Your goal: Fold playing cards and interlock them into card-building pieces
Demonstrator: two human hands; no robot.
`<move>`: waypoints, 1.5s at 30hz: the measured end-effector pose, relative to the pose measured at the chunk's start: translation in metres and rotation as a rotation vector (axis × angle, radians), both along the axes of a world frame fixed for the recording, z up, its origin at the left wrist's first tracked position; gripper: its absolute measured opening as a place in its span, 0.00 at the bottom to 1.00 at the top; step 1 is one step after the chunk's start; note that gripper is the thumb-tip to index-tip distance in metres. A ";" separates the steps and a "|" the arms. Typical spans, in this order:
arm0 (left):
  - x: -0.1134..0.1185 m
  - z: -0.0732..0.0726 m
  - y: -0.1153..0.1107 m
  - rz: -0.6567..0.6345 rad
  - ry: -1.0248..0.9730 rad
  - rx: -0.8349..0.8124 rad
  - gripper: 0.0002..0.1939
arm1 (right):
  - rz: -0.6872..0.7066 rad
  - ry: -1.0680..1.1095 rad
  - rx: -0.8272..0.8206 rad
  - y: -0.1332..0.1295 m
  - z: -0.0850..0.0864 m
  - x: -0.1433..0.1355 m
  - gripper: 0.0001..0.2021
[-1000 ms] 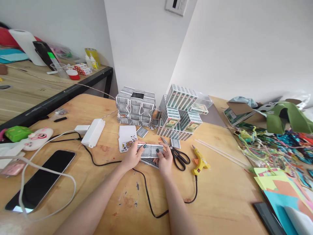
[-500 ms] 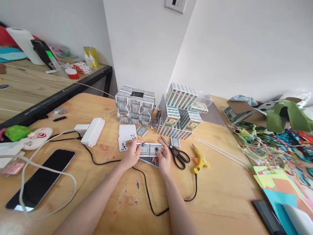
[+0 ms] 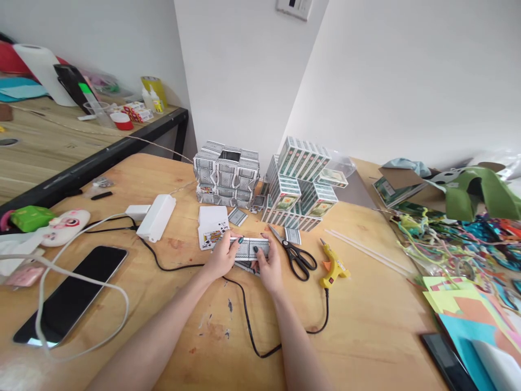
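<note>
Between my hands is a strip of patterned playing cards [image 3: 249, 248], its long side running left to right. My left hand [image 3: 222, 255] grips its left end, thumb on top. The right end is pinched by my right hand [image 3: 268, 264], whose thumb presses on the card face. Under the strip, partly hidden, more card backs [image 3: 246, 266] show. Loose playing cards [image 3: 211, 222], some face up, lie just beyond my left hand. Black-handled scissors [image 3: 299, 258] rest to the right of my right hand, with a yellow glue gun [image 3: 334, 266] farther right.
A box-like structure of folded cards [image 3: 227, 176] stands at the back, beside stacked card boxes [image 3: 301, 184]. A black cord [image 3: 244, 304] loops under my forearms. On the left are a white power adapter [image 3: 157, 217] and a phone [image 3: 73, 293]; coloured paper [image 3: 468, 320] lies right.
My right thumb has slid slightly left along the card strip. Both hands still hold the strip in nearly the same place, and the view has shifted a little.
</note>
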State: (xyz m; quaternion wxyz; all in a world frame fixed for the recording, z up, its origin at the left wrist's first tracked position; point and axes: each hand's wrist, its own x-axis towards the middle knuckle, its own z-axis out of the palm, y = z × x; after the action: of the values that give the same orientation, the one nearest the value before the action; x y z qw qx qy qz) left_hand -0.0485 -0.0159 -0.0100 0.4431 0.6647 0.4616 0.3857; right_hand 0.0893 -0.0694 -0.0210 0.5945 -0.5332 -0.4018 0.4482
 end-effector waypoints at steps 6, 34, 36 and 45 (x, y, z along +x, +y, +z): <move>-0.001 0.000 -0.001 -0.074 0.001 -0.040 0.08 | 0.079 0.054 0.005 0.000 0.004 -0.001 0.18; -0.008 0.008 0.005 -0.232 -0.190 -0.254 0.21 | 0.148 0.315 0.014 0.000 0.013 0.016 0.29; -0.007 0.005 0.005 -0.185 -0.153 -0.154 0.19 | 0.136 0.288 0.032 0.000 0.012 0.014 0.29; -0.007 0.004 0.006 -0.142 -0.102 0.458 0.07 | 0.002 0.407 0.097 0.005 0.010 0.012 0.32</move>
State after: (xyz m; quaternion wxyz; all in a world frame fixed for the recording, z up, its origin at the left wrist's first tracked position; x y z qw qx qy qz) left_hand -0.0558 -0.0099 -0.0055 0.3293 0.7583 0.2914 0.4813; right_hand 0.1010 -0.0646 -0.0112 0.6877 -0.4022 -0.2951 0.5275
